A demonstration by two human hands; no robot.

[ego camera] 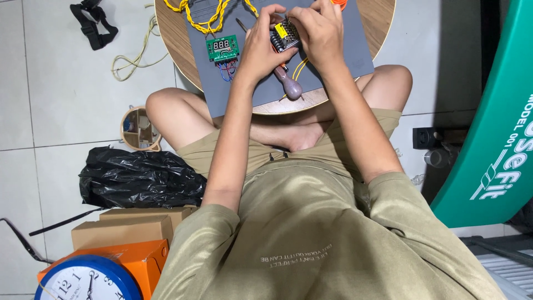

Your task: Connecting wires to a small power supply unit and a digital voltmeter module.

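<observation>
Together, left hand [260, 47] and right hand [317, 30] clamp a small metal power-supply module [283, 35] above the grey mat [355, 53] on the round desk [172, 41] — a green display board [222, 48] lies just left.

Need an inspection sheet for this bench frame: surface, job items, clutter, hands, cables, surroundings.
Surface: round wooden table with a grey mat on it, over the person's crossed legs.
Job's things: small metal-cased module with a yellow label held in both hands; green circuit board with a digit display on the mat; screwdriver with a purple handle lying under the hands.
Clutter: nothing seen on the mat beyond these.
Grippers: left hand and right hand both closed on the module, fingers curled over it.
Cables: twisted yellow cable on the mat; pale cord on the floor.
Surroundings: tiled floor, black plastic bag, cardboard boxes, blue wall clock, green board.
</observation>
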